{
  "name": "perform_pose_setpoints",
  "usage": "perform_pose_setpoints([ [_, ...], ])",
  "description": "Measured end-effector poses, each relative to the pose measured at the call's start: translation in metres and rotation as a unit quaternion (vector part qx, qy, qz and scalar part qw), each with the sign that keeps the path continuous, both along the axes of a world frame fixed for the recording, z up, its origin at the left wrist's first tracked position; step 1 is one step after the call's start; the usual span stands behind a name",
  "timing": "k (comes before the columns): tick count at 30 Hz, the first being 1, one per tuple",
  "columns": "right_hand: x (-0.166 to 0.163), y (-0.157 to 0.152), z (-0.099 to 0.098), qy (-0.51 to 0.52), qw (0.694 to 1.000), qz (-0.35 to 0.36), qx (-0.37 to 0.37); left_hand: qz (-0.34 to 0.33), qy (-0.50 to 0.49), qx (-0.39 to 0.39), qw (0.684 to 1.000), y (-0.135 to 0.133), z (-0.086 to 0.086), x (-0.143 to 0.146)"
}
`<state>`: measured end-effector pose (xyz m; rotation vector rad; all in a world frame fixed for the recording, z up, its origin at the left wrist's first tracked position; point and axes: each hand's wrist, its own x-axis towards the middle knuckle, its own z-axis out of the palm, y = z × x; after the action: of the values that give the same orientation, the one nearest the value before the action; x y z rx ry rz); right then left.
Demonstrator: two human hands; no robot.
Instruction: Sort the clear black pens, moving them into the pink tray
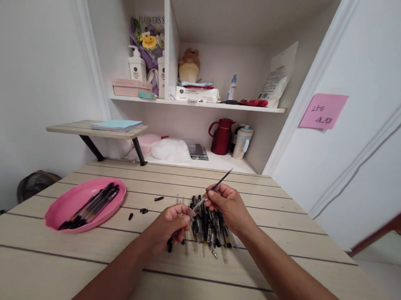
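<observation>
Refill [222, 178] held slantwise, mid-frame.
Right hand [230, 207] pinches its middle between fingers, dark tip toward upper right; left hand's [169, 224] fingers pinch its clear lower end.

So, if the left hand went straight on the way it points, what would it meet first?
Probably the right hand, just ahead; the pile of pens seems to lie lower, though depth is hard to judge.

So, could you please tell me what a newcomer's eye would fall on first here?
Probably the pink tray of dark pens, on the left of the table. Next, the left hand and right hand at the middle, the right holding a slim dark rod by a heap of pens. Behind stands a dark red jug.
</observation>
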<state>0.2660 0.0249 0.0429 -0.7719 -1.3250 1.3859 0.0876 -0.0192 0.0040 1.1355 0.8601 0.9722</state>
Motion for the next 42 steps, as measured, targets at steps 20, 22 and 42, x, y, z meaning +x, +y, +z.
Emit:
perform_pose_setpoints([
  [20,-0.005,-0.006,0.007,-0.064,0.996,-0.019,0.067,0.062,0.007,0.041,0.997,0.004,-0.003,-0.001],
  [22,-0.007,-0.008,0.005,-0.078,0.993,-0.023,0.081,0.068,0.005,0.043,0.997,0.004,-0.002,-0.001],
  [42,0.041,0.038,0.000,-0.200,0.963,-0.168,0.071,0.058,-0.116,0.004,0.992,0.004,0.001,-0.005],
])
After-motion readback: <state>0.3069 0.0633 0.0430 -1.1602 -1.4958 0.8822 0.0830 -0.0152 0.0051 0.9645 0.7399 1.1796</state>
